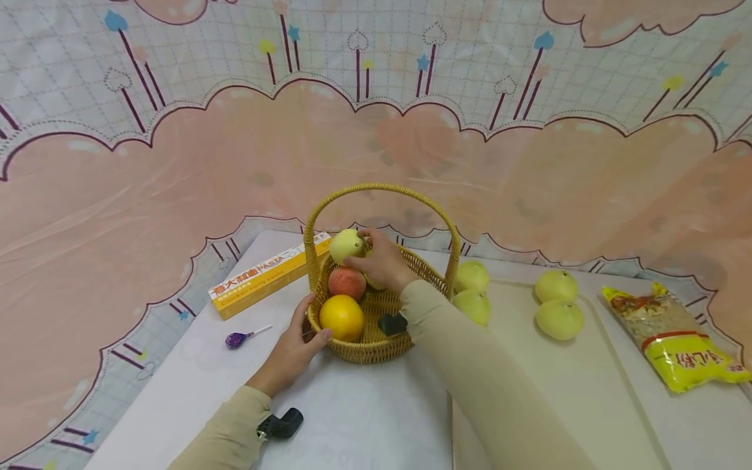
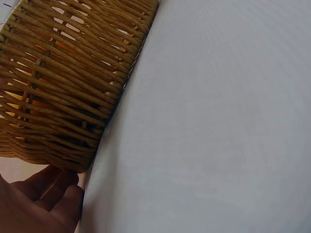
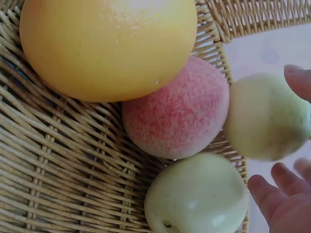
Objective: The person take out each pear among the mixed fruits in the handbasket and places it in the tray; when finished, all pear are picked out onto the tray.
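Observation:
A wicker basket (image 1: 367, 352) with a tall arched handle stands on the table. My left hand (image 1: 296, 344) holds its left side, thumb at the rim; in the left wrist view the fingers (image 2: 63, 191) bend against its outer wall. Over the far left rim, my right hand (image 1: 384, 258) holds a round pale green fruit (image 1: 345, 247) between thumb and fingers. Inside the basket lie an orange (image 1: 342, 318), a reddish peach (image 1: 346, 283) and another pale green fruit (image 3: 197, 194), which the right hand mostly hides in the head view.
Left of the basket are a yellow pasta box (image 1: 264, 281) and a purple lollipop (image 1: 237, 339). To the right, several pale green fruits (image 1: 557, 286) sit on a cream tray (image 1: 523, 391). A yellow food packet (image 1: 675, 339) lies at the far right. A patterned cloth hangs behind.

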`<state>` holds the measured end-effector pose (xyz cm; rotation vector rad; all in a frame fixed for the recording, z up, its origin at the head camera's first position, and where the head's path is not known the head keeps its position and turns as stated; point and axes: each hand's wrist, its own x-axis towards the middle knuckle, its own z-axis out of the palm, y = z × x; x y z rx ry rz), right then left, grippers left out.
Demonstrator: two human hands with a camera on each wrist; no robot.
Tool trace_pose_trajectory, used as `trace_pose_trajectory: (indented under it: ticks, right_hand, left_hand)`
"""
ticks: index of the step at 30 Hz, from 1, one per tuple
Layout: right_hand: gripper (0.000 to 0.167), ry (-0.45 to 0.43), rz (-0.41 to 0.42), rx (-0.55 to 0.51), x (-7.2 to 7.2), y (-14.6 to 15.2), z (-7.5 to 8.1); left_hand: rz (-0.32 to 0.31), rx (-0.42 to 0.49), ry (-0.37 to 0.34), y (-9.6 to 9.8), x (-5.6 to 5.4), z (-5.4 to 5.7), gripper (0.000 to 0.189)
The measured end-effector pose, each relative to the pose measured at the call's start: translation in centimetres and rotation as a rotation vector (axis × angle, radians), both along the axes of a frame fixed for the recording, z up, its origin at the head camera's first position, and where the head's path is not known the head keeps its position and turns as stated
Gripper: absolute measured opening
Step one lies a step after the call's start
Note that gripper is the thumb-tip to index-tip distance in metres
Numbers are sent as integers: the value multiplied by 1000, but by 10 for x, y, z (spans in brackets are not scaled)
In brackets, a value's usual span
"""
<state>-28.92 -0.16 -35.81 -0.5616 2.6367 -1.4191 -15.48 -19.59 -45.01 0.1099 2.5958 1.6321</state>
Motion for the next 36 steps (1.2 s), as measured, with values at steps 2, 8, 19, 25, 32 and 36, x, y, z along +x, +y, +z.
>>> trace_pose_trajectory:
  ticks: [2, 8, 19, 25, 32, 36]
  right_hand:
    - [66, -2, 4, 12, 1, -2, 0]
    - [76, 86, 9, 122, -1, -3, -1]
    - [70, 104, -45, 121, -5, -3, -8]
    - [74, 55, -46, 86, -6, -6, -9]
    - [73, 103, -30, 70, -8, -6, -12]
    - [72, 117, -12, 55, -6, -4, -11]
  left_hand:
    - [3, 1, -3, 0, 0, -1, 79]
    - [12, 13, -13, 1, -1, -1, 80]
    - [20, -2, -9, 2, 2, 3, 79]
    - [27, 5, -21, 2, 2, 1, 80]
    - [24, 14, -22, 1, 0, -1, 80]
    - [21, 12, -19, 0, 0, -1, 81]
